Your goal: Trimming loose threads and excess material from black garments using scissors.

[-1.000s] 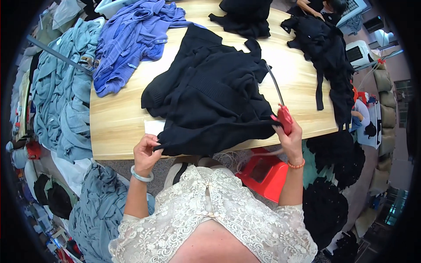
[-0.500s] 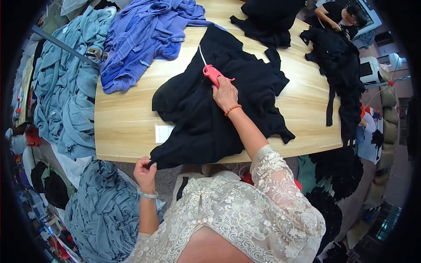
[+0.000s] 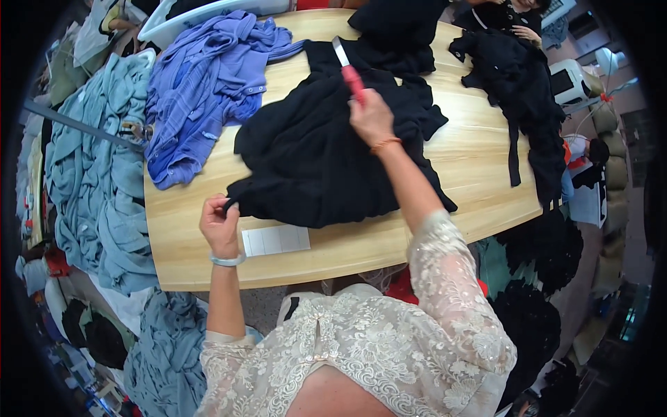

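A black knit garment (image 3: 306, 160) lies spread and rumpled over the middle of the wooden table. My left hand (image 3: 219, 226) pinches its lower left corner between thumb and fingers, near the table's front edge. Over the upper part of the garment, my right hand (image 3: 372, 119) is closed around a pink-handled tool (image 3: 353, 82). The tool's long pale tip points away from me; blur hides its exact kind. A white paper strip (image 3: 276, 240) with faint dividing lines lies on the table just in front of the garment.
Purple garments (image 3: 208, 90) are heaped at the table's (image 3: 479, 139) far left, with grey-green knitwear (image 3: 97, 174) beyond its left edge. More black garments lie at the back (image 3: 399, 31) and right (image 3: 514, 90). A co-worker's hand (image 3: 526, 33) shows at the back right.
The garment's near edge has shifted away from me, uncovering more of the white strip. My left hand moved up and left with the corner; the tool moved farther away and slightly right.
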`<state>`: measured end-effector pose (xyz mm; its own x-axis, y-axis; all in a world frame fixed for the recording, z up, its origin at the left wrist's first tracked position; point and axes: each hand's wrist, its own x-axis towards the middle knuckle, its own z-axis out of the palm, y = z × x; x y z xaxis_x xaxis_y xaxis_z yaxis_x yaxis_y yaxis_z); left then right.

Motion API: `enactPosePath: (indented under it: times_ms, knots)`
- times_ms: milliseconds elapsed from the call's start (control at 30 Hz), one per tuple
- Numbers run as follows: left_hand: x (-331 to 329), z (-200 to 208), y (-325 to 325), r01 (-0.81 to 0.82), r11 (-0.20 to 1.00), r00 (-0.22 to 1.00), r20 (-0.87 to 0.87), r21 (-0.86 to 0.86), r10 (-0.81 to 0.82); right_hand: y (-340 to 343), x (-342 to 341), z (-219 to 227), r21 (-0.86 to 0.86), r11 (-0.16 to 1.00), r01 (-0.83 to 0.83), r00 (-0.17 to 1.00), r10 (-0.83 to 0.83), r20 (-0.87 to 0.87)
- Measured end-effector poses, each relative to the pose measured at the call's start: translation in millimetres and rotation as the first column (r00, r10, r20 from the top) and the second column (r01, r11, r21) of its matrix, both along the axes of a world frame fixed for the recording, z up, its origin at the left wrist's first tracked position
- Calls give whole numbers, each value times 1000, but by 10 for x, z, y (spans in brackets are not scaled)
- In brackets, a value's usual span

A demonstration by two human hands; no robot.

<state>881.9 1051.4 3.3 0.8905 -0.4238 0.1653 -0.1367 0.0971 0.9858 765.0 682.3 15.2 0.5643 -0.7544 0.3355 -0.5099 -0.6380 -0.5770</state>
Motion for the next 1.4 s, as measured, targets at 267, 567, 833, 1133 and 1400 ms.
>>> enactPosePath:
  times_ms: [267, 567, 833, 1133, 1400]
  knots:
    - [-356, 1039, 1010, 12, 994, 1000, -20, -108, -14, 734, -2683, 1509, 615, 787, -34, 925, -208, 317]
    - [-214, 1240, 814, 70, 986, 992, 114, -155, -53, 1032, -3400, 1647, 542, 821, -179, 856, -142, 498]
    - [-127, 860, 794, 333, 940, 919, -197, -77, -342, 892, -3257, 1251, 650, 756, -70, 950, -148, 274]
    - [-48, -411, 480, 82, 657, 979, 64, 749, -195, 618, -2528, 11, 452, 852, 263, 958, -174, -228]
    - [453, -275, -1176, 109, 821, 556, 650, 560, -517, 72, -1110, 101, -61, 998, 19, 970, -34, -240]
